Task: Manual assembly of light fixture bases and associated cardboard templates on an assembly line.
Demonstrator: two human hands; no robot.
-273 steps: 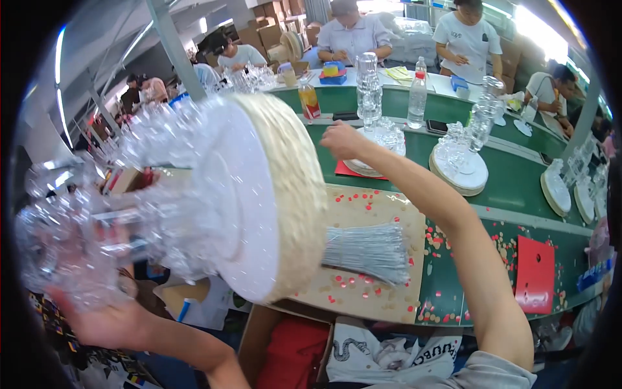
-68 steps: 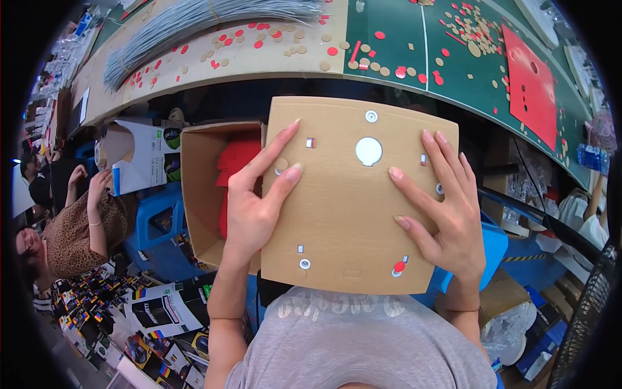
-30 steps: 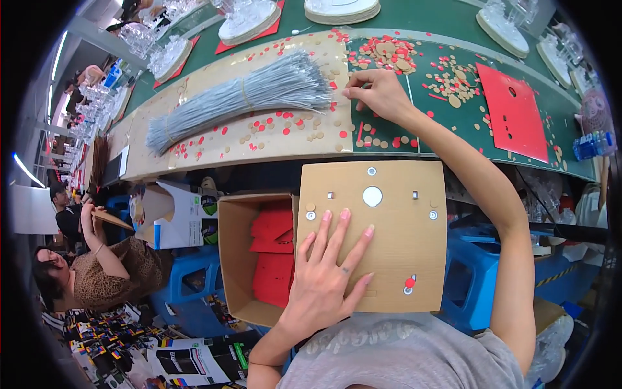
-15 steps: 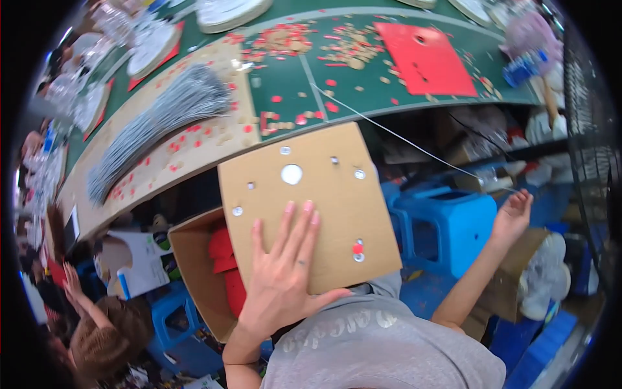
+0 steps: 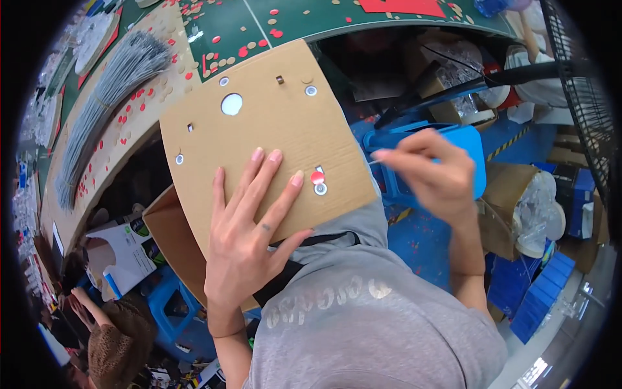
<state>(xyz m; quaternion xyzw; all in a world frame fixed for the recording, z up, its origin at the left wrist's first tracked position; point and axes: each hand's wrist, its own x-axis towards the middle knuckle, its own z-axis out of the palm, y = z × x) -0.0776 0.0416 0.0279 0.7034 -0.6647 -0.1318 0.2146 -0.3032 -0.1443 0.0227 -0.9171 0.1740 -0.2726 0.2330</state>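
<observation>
A flat brown cardboard sheet (image 5: 259, 136) lies tilted over my lap, its far edge against the table. It has one large round hole, two small square holes and several small holes with white showing through. My left hand (image 5: 249, 236) rests flat on its near part, fingers spread. At the sheet's right edge, my right hand (image 5: 435, 175) pinches a thin grey wire (image 5: 375, 162) between thumb and finger; most of the wire is hidden or blurred. A red paper disc (image 5: 317, 177) sits at a slot near the sheet's right edge.
A bundle of grey wires (image 5: 107, 107) lies on the table's left among red and brown discs. A blue stool (image 5: 463, 155) stands right, near a carton (image 5: 508, 207) of clear-wrapped things. An open box (image 5: 172, 233) is at left. Another person (image 5: 120, 340) sits lower left.
My right hand has come in from the far right to the sheet's edge; the long stretch of wire no longer shows. The sheet and my left hand appear farther left in the picture.
</observation>
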